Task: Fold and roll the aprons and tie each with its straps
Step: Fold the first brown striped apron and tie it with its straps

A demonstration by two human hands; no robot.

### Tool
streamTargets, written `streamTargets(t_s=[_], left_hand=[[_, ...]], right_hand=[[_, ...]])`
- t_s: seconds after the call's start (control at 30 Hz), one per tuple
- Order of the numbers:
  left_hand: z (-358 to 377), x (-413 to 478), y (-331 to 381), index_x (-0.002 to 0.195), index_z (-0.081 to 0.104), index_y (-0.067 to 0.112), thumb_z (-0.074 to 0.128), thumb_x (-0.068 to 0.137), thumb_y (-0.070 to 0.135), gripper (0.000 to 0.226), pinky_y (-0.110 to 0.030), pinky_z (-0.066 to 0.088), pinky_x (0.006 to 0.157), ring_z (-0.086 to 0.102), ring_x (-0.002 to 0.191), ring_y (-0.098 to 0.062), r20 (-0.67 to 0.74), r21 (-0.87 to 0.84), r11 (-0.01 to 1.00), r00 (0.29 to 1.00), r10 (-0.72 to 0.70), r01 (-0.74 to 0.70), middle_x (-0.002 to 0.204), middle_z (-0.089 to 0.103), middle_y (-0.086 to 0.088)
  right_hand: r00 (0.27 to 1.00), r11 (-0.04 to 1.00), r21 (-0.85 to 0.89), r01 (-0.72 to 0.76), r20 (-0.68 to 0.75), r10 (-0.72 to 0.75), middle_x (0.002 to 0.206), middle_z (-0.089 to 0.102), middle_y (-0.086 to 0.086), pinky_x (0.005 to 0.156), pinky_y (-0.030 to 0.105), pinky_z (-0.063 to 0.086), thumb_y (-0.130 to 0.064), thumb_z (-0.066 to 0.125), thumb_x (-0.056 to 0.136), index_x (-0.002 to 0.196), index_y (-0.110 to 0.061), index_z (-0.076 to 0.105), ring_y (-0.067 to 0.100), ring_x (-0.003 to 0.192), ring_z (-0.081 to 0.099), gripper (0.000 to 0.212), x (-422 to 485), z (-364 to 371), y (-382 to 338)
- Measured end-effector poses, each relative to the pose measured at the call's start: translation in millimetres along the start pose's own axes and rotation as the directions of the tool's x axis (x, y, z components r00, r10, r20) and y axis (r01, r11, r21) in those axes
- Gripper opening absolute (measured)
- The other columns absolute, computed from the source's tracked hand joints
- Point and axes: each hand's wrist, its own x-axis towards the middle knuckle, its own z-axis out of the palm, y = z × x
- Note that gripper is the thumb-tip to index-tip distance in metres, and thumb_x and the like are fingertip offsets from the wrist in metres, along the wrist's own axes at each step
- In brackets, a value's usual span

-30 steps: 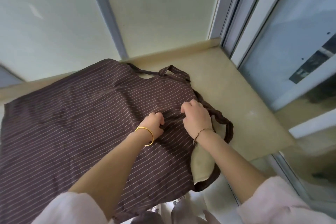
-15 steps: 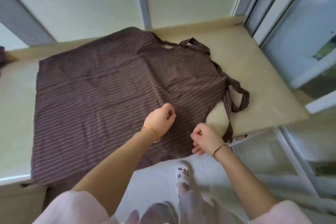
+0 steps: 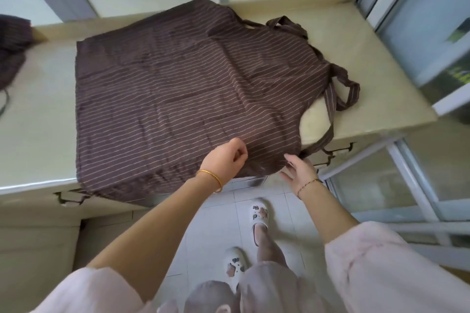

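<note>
The apron (image 3: 190,89) at your left fingers (image 3: 240,154) is matt brown cloth, finely striped. Beyond them, your counter (image 3: 368,89) looks smooth, faintly glossy stone.

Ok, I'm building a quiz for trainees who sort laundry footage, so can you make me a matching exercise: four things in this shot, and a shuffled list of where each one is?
Things
1. striped apron
2. dark bundled cloth
3. gold bangle
4. white slippers

Places
A. on the tiled floor
B. at the counter's left end, cut off by the frame edge
C. spread across the middle of the counter, near edge hanging over the front
D. round the left wrist

Pairs: 1-C, 2-B, 3-D, 4-A
</note>
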Motion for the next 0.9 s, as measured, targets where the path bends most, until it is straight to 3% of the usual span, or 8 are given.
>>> streamTargets(t_s=[0.17, 0.3, 0.37, 0.47, 0.6, 0.7, 0.83, 0.9], left_hand=[[11, -15, 8, 0.102, 0.047, 0.021, 0.07, 0.082, 0.029, 0.032, -0.028, 0.05, 0.078, 0.05, 0.084, -0.014, 0.142, 0.006, 1.0, 0.99, -0.005, 0.004, 0.101, 0.048, 0.004], [30, -24, 16, 0.117, 0.04, 0.019, 0.079, 0.065, 0.045, 0.07, -0.03, 0.046, 0.085, 0.04, 0.1, -0.015, 0.103, 0.127, 0.992, 0.995, -0.019, 0.006, 0.111, 0.038, 0.004], [31, -26, 20, 0.117, 0.041, 0.018, 0.075, 0.07, 0.045, 0.065, -0.031, 0.046, 0.083, 0.042, 0.102, -0.018, 0.003, 0.181, 0.983, 1.0, -0.027, 0.026, 0.112, 0.04, 0.002], [16, -27, 20, 0.116, 0.045, 0.014, 0.061, 0.085, 0.025, 0.035, -0.032, 0.044, 0.077, 0.048, 0.105, -0.025, -0.114, 0.252, 0.962, 0.991, -0.076, 0.102, 0.113, 0.046, -0.004], [-24, -29, -1, 0.112, 0.054, 0.014, 0.051, 0.087, 0.009, 0.026, -0.038, 0.05, 0.08, 0.055, 0.1, -0.027, -0.023, 0.274, 0.918, 0.956, -0.293, 0.288, 0.112, 0.057, -0.005], [-60, -27, -24, 0.111, 0.059, 0.014, 0.051, 0.088, 0.011, 0.024, -0.04, 0.051, 0.083, 0.057, 0.092, -0.027, 0.013, 0.33, 0.863, 0.912, -0.411, 0.384, 0.101, 0.062, -0.006], [-102, -24, -44, 0.115, 0.058, 0.005, 0.043, 0.093, 0.005, 0.026, -0.034, 0.046, 0.078, 0.053, 0.088, -0.026, -0.089, 0.299, 0.825, 0.875, -0.476, 0.48, 0.1, 0.058, -0.012], [-118, -20, -46, 0.122, 0.053, 0.002, 0.039, 0.095, 0.005, 0.031, -0.036, 0.045, 0.085, 0.055, 0.102, -0.03, -0.078, 0.276, 0.837, 0.879, -0.47, 0.472, 0.117, 0.058, -0.017]], right_hand=[[0.992, 0.967, -0.238, 0.093, -0.066, -0.112, 0.107, 0.069, 0.007, 0.096, 0.048, 0.048, -0.037, 0.077, 0.066, 0.098, -0.015, 0.064, 0.027, 0.102, 0.063, 0.041, -14, -5, 15], [0.995, 0.989, -0.141, 0.047, -0.082, -0.059, 0.098, 0.063, 0.02, 0.068, 0.048, 0.058, -0.031, 0.067, 0.085, 0.094, -0.007, 0.055, 0.032, 0.076, 0.064, 0.028, -39, 15, -7], [0.999, 1.0, 0.004, 0.005, -0.051, -0.005, 0.089, 0.059, 0.018, 0.046, 0.035, 0.055, -0.023, 0.059, 0.093, 0.1, -0.005, 0.05, 0.029, 0.061, 0.063, 0.022, -49, 24, -21], [0.995, 0.997, 0.054, 0.054, -0.087, -0.049, 0.085, 0.057, 0.013, 0.038, 0.028, 0.05, -0.023, 0.055, 0.095, 0.1, -0.006, 0.048, 0.024, 0.051, 0.062, 0.019, -67, 36, -38], [0.809, 0.871, -0.354, 0.341, -0.36, -0.464, 0.111, 0.061, 0.014, 0.077, 0.037, 0.05, -0.027, 0.045, 0.098, 0.115, -0.002, 0.048, 0.034, 0.095, 0.06, 0.03, -72, 46, -50], [0.727, 0.725, -0.515, 0.457, -0.254, -0.638, 0.111, 0.059, 0.012, 0.073, 0.032, 0.043, -0.026, 0.05, 0.096, 0.13, 0.0, 0.037, 0.033, 0.101, 0.06, 0.044, -77, 52, -51], [0.656, 0.389, -0.781, 0.489, 0.035, -0.754, 0.103, 0.058, 0.004, 0.067, 0.031, 0.047, -0.018, 0.056, 0.093, 0.146, -0.018, 0.022, 0.024, 0.084, 0.059, 0.063, -85, 61, -56], [0.758, 0.504, -0.671, 0.543, 0.134, -0.639, 0.098, 0.062, 0.007, 0.06, 0.034, 0.056, -0.012, 0.054, 0.092, 0.125, -0.016, 0.054, 0.021, 0.066, 0.06, 0.033, -87, 70, -63]])
